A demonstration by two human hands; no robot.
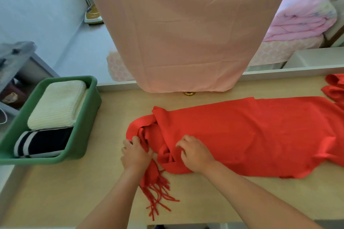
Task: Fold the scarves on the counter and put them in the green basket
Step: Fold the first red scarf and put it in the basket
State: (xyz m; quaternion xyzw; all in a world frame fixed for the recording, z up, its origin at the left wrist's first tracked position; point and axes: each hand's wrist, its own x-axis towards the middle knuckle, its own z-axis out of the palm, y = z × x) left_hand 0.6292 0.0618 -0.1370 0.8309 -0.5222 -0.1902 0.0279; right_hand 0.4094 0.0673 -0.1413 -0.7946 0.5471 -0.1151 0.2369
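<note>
In the lower middle, the soft, floppy red fringed scarf was pinched at its bunched end by the left hand and the right hand, though it looked best held by its corners.

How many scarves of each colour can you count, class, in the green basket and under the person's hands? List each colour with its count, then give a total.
cream scarf, folded in the green basket: 1
black scarf with white stripes, folded in the basket: 1
red scarf, gripped by the left hand and right hand: 1
Total: 3
</note>
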